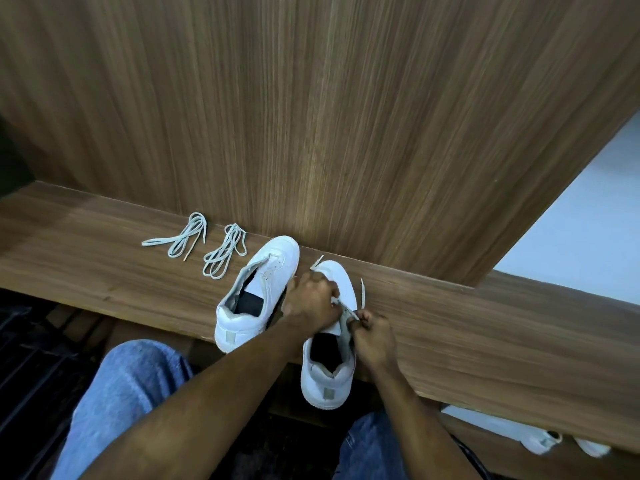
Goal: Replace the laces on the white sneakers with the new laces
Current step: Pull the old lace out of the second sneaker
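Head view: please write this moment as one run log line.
left hand: on right sneaker | right hand: pinches lace | left sneaker: unlaced | two lace bundles: on wooden ledge

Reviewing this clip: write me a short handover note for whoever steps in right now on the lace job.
Left hand rests curled on the front of the right sneaker; what it grips is hidden. Right hand pinches the lace at that shoe's eyelets; its two ends stick out near the toe.
Left sneaker stands beside it on the wooden ledge, no lace visible.
Two loose lace bundles lie further left.
Left to do: finish this shoe, then lace the other.
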The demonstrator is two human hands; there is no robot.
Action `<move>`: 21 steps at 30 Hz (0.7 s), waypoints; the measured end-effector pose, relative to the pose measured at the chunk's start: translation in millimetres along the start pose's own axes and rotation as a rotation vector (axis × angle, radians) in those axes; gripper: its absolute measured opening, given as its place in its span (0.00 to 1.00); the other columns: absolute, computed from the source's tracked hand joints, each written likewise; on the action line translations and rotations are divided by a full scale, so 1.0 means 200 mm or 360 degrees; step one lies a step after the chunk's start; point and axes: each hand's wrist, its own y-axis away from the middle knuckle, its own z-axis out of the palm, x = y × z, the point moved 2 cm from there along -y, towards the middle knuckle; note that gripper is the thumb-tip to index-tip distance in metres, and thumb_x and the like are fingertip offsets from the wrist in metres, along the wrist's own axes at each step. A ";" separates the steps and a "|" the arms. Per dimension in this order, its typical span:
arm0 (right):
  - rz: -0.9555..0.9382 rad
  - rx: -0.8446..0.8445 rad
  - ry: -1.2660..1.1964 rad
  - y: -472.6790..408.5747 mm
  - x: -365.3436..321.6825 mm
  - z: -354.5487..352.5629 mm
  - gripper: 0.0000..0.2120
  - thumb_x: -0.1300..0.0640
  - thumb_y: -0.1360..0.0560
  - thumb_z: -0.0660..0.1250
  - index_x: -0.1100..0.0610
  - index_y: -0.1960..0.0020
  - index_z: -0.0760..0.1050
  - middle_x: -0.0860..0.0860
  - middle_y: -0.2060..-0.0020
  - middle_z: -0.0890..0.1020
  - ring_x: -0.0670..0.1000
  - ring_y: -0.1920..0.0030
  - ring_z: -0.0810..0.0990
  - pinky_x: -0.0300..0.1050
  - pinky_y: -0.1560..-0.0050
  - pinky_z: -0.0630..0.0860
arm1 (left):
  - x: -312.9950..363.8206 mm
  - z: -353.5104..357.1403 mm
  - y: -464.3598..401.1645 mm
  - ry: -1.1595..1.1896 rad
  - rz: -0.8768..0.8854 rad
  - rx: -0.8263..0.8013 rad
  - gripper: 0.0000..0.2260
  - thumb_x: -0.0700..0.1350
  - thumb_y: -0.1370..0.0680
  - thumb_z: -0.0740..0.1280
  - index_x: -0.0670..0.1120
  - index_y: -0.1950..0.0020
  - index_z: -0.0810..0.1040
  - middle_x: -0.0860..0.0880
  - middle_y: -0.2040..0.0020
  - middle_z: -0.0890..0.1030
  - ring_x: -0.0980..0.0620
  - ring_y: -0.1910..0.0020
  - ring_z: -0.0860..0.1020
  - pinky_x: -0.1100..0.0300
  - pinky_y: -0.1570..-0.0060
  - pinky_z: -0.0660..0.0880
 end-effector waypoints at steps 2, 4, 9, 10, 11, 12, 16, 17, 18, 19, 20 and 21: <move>0.0006 0.0001 0.0000 0.01 -0.01 0.00 0.13 0.58 0.25 0.66 0.50 0.68 0.74 0.46 0.71 0.78 0.48 0.67 0.75 0.42 0.63 0.68 | 0.01 0.04 0.01 -0.0237 0.0004 -0.0028 0.14 0.50 0.23 0.62 0.52 0.40 0.77 0.50 0.38 0.75 0.49 0.34 0.69 0.48 0.31 0.59; 0.0028 -0.0001 0.0005 0.01 -0.01 0.00 0.13 0.59 0.25 0.66 0.51 0.68 0.74 0.46 0.70 0.78 0.47 0.67 0.76 0.43 0.63 0.68 | 0.01 0.04 0.03 -0.0408 0.0002 0.0052 0.13 0.48 0.22 0.60 0.50 0.40 0.77 0.49 0.39 0.76 0.48 0.35 0.70 0.48 0.30 0.58; 0.0031 -0.0004 0.0001 0.02 0.00 0.00 0.12 0.57 0.25 0.66 0.50 0.67 0.75 0.46 0.72 0.78 0.47 0.67 0.76 0.42 0.63 0.67 | -0.02 -0.08 0.01 0.0340 -0.0280 0.0480 0.07 0.43 0.23 0.61 0.53 0.54 0.78 0.53 0.49 0.80 0.49 0.44 0.77 0.49 0.35 0.65; 0.0040 -0.0005 0.0015 0.02 0.00 0.00 0.11 0.57 0.25 0.65 0.50 0.66 0.76 0.45 0.70 0.79 0.47 0.66 0.76 0.42 0.63 0.67 | -0.04 -0.13 0.00 0.0814 -0.0454 0.0634 0.08 0.42 0.23 0.62 0.53 0.58 0.76 0.54 0.55 0.80 0.49 0.48 0.79 0.51 0.40 0.69; 0.0044 -0.0009 0.0017 0.02 0.00 0.01 0.09 0.58 0.25 0.65 0.51 0.64 0.77 0.46 0.69 0.80 0.48 0.65 0.78 0.42 0.63 0.68 | -0.06 -0.17 -0.02 0.1236 -0.0587 0.0789 0.09 0.41 0.23 0.63 0.53 0.60 0.74 0.55 0.59 0.80 0.48 0.51 0.80 0.53 0.45 0.72; 0.0048 -0.0011 0.0009 0.01 0.00 0.01 0.08 0.58 0.25 0.65 0.52 0.62 0.78 0.47 0.67 0.82 0.48 0.63 0.79 0.42 0.62 0.69 | -0.07 -0.21 -0.03 0.1534 -0.0670 0.0951 0.08 0.41 0.22 0.63 0.52 0.59 0.74 0.55 0.61 0.79 0.48 0.53 0.80 0.53 0.47 0.74; 0.0091 -0.0003 -0.0023 0.02 0.00 0.02 0.07 0.58 0.25 0.65 0.54 0.60 0.79 0.48 0.66 0.83 0.49 0.62 0.80 0.44 0.60 0.72 | -0.10 -0.33 -0.08 0.1490 -0.0555 0.0978 0.10 0.40 0.22 0.64 0.54 0.59 0.73 0.54 0.61 0.81 0.51 0.57 0.80 0.53 0.51 0.76; 0.0084 -0.0004 -0.0012 0.02 0.00 0.02 0.07 0.58 0.25 0.65 0.53 0.61 0.78 0.47 0.66 0.82 0.49 0.62 0.80 0.43 0.62 0.71 | -0.10 -0.31 -0.09 0.1331 -0.0484 0.0780 0.11 0.40 0.23 0.64 0.55 0.61 0.73 0.53 0.60 0.81 0.51 0.57 0.80 0.55 0.52 0.76; 0.0073 -0.0007 0.0005 0.02 -0.01 0.01 0.08 0.59 0.25 0.65 0.52 0.62 0.78 0.47 0.66 0.82 0.48 0.63 0.79 0.41 0.64 0.70 | -0.09 -0.28 -0.09 0.1151 -0.0415 0.0540 0.11 0.41 0.24 0.65 0.55 0.62 0.74 0.53 0.58 0.82 0.52 0.56 0.80 0.56 0.53 0.75; 0.0058 -0.0009 0.0024 0.02 -0.02 0.01 0.09 0.59 0.25 0.65 0.51 0.63 0.77 0.47 0.67 0.81 0.48 0.64 0.78 0.40 0.66 0.69 | -0.07 -0.23 -0.08 0.0959 -0.0328 0.0296 0.09 0.43 0.24 0.66 0.55 0.62 0.75 0.54 0.57 0.82 0.51 0.54 0.80 0.57 0.53 0.75; 0.0049 -0.0006 0.0038 0.02 -0.02 0.00 0.10 0.59 0.25 0.65 0.51 0.64 0.76 0.47 0.68 0.80 0.47 0.65 0.77 0.38 0.67 0.67 | -0.06 -0.18 -0.07 0.0722 -0.0241 0.0078 0.06 0.46 0.25 0.67 0.55 0.61 0.77 0.54 0.55 0.82 0.51 0.51 0.80 0.57 0.50 0.75; 0.0047 -0.0002 0.0044 0.02 -0.02 0.00 0.10 0.59 0.25 0.65 0.51 0.65 0.76 0.47 0.69 0.80 0.48 0.65 0.77 0.36 0.68 0.67 | -0.04 -0.13 -0.05 0.0459 -0.0161 -0.0082 0.02 0.49 0.26 0.67 0.54 0.57 0.79 0.53 0.51 0.82 0.49 0.47 0.80 0.56 0.47 0.74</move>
